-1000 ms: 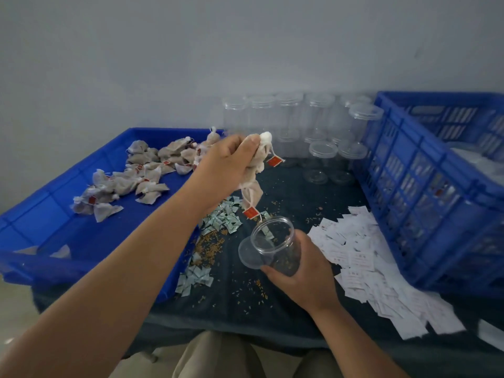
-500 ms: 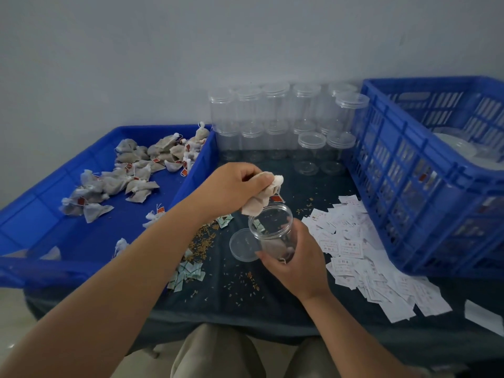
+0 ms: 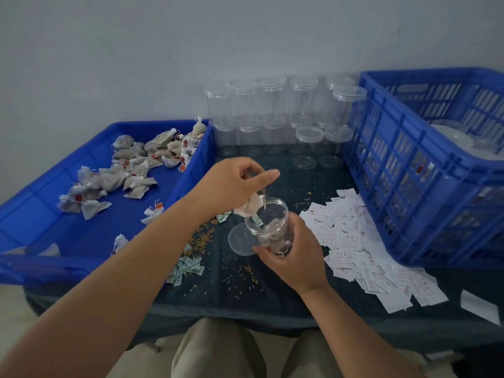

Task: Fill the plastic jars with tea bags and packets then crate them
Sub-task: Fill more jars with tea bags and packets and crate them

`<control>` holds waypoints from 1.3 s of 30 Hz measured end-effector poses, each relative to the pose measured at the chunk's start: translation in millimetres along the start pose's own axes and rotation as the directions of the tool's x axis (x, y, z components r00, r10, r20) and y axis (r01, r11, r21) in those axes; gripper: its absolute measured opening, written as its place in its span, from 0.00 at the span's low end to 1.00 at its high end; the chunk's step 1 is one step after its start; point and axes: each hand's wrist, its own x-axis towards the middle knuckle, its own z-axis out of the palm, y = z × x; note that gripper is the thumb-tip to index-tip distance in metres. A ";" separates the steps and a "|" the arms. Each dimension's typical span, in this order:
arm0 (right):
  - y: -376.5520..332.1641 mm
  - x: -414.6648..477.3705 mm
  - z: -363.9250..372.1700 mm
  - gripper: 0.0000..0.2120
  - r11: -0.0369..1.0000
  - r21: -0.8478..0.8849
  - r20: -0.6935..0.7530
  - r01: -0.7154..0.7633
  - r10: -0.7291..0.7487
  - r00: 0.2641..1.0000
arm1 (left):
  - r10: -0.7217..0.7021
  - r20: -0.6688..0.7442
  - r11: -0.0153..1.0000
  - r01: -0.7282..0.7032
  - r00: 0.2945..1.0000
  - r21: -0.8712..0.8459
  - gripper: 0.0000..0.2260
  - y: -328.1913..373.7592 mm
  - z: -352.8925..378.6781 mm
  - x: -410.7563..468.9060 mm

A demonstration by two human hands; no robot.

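My left hand [image 3: 234, 184] hangs over the middle of the table [image 3: 245, 296], fingers loosely curled and blurred, thumb stretched out to the right. A tea bag [image 3: 249, 207] sits just under it at the mouth of the clear plastic jar [image 3: 268, 225], half over the rim; I cannot tell whether my fingers have hold of that bag or only its string. My right hand [image 3: 294, 252] is wrapped round the lower part of the jar from the right, gripping it tilted towards my left hand. Inside the jar I can make out at least one more bag near the bottom. The jar's lid [image 3: 241, 240] lies flat on the dark cloth just left of the jar.

Along the left edge of the table stands a shallow blue tray [image 3: 41, 222] with a loose heap of tea bags [image 3: 136, 165] in its far half. Lidded empty jars [image 3: 272, 118] are stacked two high at the back edge. A blue crate [image 3: 409, 173] takes up the right side, with white paper slips [image 3: 354, 241] spread in front of it. Small green packets [image 3: 188, 268] and spilled grains [image 3: 201, 236] lie beside the tray's near right corner
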 end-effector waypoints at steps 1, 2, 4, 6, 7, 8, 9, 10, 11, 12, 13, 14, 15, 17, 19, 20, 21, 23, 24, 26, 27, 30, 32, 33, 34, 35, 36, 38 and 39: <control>0.2 -0.1 0.1 0.42 1.000 -0.004 -0.012 0.006 -0.006 1.000 | -0.024 0.037 0.997 0.027 0.999 -0.076 0.22 1.0 -1.3 -0.1; 0.3 -0.5 0.2 0.41 1.000 -0.005 -0.022 0.010 -0.010 1.000 | -0.063 0.093 0.984 0.077 0.994 -0.158 0.21 2.3 -3.0 -0.5; -0.6 -0.9 -0.4 0.41 1.000 -0.006 -0.026 0.008 -0.008 1.000 | -0.116 0.179 0.954 0.160 0.977 -0.255 0.20 1.4 -8.4 -1.4; -1.2 -1.0 -0.6 0.41 1.000 -0.017 -0.023 0.006 -0.006 1.000 | -0.103 0.162 0.950 0.146 0.981 -0.277 0.18 -5.5 -16.8 -1.8; -1.1 -1.2 -0.6 0.40 1.000 -0.021 -0.019 0.011 -0.011 1.000 | -0.090 0.129 0.957 0.121 0.988 -0.263 0.16 -10.9 -22.7 -2.2; -0.8 -1.2 -0.4 0.40 1.000 -0.022 -0.014 0.019 -0.019 1.000 | -0.075 0.087 0.970 0.093 0.993 -0.222 0.14 -18.3 -29.6 -2.7; -0.4 -1.2 -0.3 0.39 0.999 -0.022 -0.008 0.028 -0.028 1.000 | -0.061 0.038 0.982 0.067 0.997 -0.177 0.12 -28.0 -37.6 -3.1; 0.1 -1.3 -0.2 0.39 0.999 -0.023 -0.004 0.034 -0.034 0.999 | -0.056 -0.020 0.990 0.053 0.998 -0.129 0.10 -39.9 -46.5 -3.9; 0.7 -1.3 0.0 0.39 0.999 -0.024 -0.002 0.038 -0.038 0.999 | -0.060 -0.085 0.996 0.054 0.995 -0.067 0.08 -54.4 -55.8 -5.1; 1.3 -1.2 0.1 0.39 0.999 -0.025 -0.002 0.040 -0.040 0.999 | -0.076 -0.148 0.997 0.078 0.986 0.007 0.07 -70.3 -65.1 -6.5; 1.4 -1.1 0.5 0.39 0.999 -0.023 0.000 0.040 -0.040 0.999 | -0.103 -0.208 0.989 0.122 0.973 0.082 0.07 -87.5 -74.3 -7.4; 1.5 -1.2 0.6 0.39 0.999 -0.020 0.003 0.040 -0.040 0.999 | -0.144 -0.244 0.968 0.187 0.959 0.167 0.06 -105.7 -83.9 -8.1; 1.5 -1.2 0.6 0.39 0.999 -0.018 0.008 0.042 -0.042 0.999 | -0.204 -0.226 0.926 0.262 0.953 0.270 0.04 -123.7 -92.7 -9.8; 1.3 -1.2 0.5 0.39 0.998 -0.025 0.010 0.053 -0.053 0.999 | -0.413 -0.022 0.768 0.361 0.911 0.530 0.15 -156.2 -105.3 -17.0; 1.3 -1.1 0.3 0.38 0.998 -0.028 0.017 0.063 -0.062 0.998 | -0.626 0.212 0.659 0.364 0.750 0.658 0.22 -180.2 -104.0 -29.3; 1.3 -1.2 0.5 0.37 0.997 -0.024 0.026 0.067 -0.066 0.997 | -0.662 0.270 0.659 0.372 0.699 0.653 0.21 -188.2 -99.3 -35.4; 1.2 -1.3 0.5 0.37 0.997 -0.019 0.033 0.071 -0.071 0.997 | -0.660 0.277 0.671 0.383 0.699 0.635 0.21 -196.0 -93.8 -38.8; 0.4 -1.5 0.7 0.38 0.997 -0.019 0.039 0.080 -0.079 0.996 | -0.598 0.218 0.695 0.363 0.771 0.621 0.20 -206.8 -86.0 -38.3; -0.3 -1.5 0.4 0.38 0.997 -0.018 0.040 0.081 -0.081 0.996 | -0.559 0.185 0.698 0.338 0.808 0.632 0.17 -207.4 -84.8 -36.5; -2.7 -1.8 0.2 0.38 0.996 -0.016 0.037 0.082 -0.082 0.996 | -0.490 0.110 0.729 0.338 0.864 0.595 0.11 -208.8 -85.6 -32.3; -3.6 -2.0 0.1 0.38 0.996 -0.015 0.035 0.083 -0.082 0.996 | -0.456 0.064 0.765 0.355 0.888 0.537 0.10 -210.6 -87.1 -31.1; -5.2 -1.6 0.0 0.39 0.997 -0.012 0.029 0.077 -0.076 0.997 | -0.373 -0.074 0.832 0.369 0.925 0.413 0.15 -211.7 -90.6 -31.3; -5.2 -1.3 -0.2 0.38 0.997 -0.007 0.030 0.074 -0.074 0.997 | -0.348 -0.186 0.868 0.391 0.919 0.306 0.16 -209.5 -92.5 -33.5; -5.1 -1.3 -0.1 0.38 0.997 -0.005 0.034 0.074 -0.074 0.997 | -0.341 -0.252 0.895 0.395 0.906 0.206 0.15 -206.9 -94.8 -34.6; -5.1 -1.3 -0.2 0.38 0.997 -0.002 0.036 0.075 -0.075 0.997 | -0.346 -0.308 0.920 0.384 0.886 0.071 0.15 -201.4 -97.9 -35.6; -5.0 -1.4 -0.5 0.38 0.997 0.001 0.037 0.076 -0.076 0.996 | -0.364 -0.341 0.930 0.361 0.866 -0.076 0.15 -193.5 -101.4 -36.5; -4.9 -1.5 -0.6 0.38 0.997 0.003 0.036 0.075 -0.075 0.997 | -0.381 -0.354 0.923 0.328 0.854 -0.202 0.16 -183.1 -104.8 -37.5; -4.4 -1.6 -0.6 0.38 0.997 0.003 0.034 0.073 -0.073 0.997 | -0.368 -0.354 0.908 0.249 0.860 -0.338 0.20 -160.4 -110.5 -38.6; -3.9 -1.6 -0.4 0.38 0.997 0.002 0.032 0.072 -0.072 0.997 | -0.338 -0.347 0.911 0.212 0.875 -0.354 0.22 -149.1 -111.9 -38.6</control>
